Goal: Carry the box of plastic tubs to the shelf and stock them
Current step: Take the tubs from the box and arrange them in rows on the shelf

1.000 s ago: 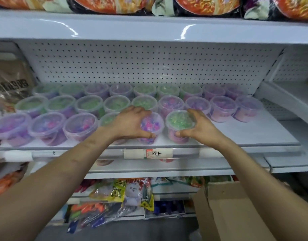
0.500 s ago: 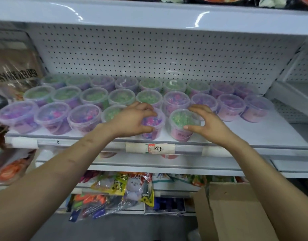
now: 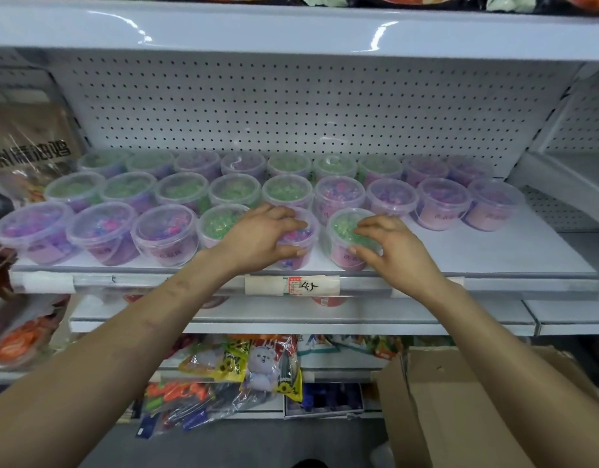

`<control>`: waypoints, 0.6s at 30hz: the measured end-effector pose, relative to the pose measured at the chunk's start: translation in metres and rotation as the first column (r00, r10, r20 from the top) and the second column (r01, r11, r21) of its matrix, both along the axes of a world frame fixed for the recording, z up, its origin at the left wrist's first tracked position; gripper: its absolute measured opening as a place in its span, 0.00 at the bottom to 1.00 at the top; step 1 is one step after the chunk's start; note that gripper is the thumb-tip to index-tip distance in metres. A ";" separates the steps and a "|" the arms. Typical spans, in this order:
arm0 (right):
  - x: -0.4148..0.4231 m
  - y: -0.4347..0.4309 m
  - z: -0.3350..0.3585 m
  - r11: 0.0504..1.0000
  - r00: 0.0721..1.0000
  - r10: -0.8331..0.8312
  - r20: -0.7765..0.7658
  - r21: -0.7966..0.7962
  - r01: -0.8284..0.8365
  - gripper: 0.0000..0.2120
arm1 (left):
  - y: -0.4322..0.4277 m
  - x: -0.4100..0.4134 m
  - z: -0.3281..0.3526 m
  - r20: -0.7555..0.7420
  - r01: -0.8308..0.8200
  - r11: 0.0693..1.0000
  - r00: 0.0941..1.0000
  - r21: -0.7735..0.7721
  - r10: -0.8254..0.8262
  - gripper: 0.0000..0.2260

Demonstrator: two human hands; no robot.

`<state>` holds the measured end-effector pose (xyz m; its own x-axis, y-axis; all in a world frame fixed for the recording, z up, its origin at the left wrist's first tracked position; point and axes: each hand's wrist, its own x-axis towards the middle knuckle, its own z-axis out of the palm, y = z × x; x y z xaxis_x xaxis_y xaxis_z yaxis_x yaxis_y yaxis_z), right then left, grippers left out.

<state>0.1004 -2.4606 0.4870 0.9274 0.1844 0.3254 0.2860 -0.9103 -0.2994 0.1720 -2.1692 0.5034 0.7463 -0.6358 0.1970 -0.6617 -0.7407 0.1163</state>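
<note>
Left hand (image 3: 261, 236) grips purple tub (image 3: 303, 238), right hand (image 3: 397, 253) green tub (image 3: 343, 228) (curled).

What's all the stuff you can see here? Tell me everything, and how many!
plastic tubs: 24, clear with green or purple fillings, three rows on shelf
shelf: one, white, middle
pegboard: one, white, behind tubs
price tag: one, white and red, shelf's front edge
cardboard box: one, brown, bottom right
packets: several, colourful, lower shelf
brown bag: one, far left
left hand: one, gripping front purple tub
right hand: one, gripping front green tub
</note>
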 end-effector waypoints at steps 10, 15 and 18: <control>-0.016 -0.039 0.008 0.985 0.997 -0.076 0.015 0.156 0.072 0.20 | -0.016 -0.002 -0.002 0.041 0.047 0.999 0.998 -0.021 -0.046 0.29; -0.027 -0.097 0.022 0.971 0.985 -0.173 0.009 0.172 0.169 0.21 | -0.078 0.002 0.010 -0.007 0.107 0.991 0.994 -0.081 -0.108 0.34; -0.039 -0.134 0.028 0.960 0.973 -0.232 0.004 0.164 0.228 0.23 | -0.122 0.007 0.020 -0.044 0.119 0.985 0.991 -0.122 -0.125 0.37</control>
<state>0.0610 -2.5949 0.5148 0.9306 -0.0897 0.3548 0.0832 -0.8922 -0.4439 0.1795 -2.2915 0.5239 0.6758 -0.6969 0.2402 -0.7370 -0.6339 0.2345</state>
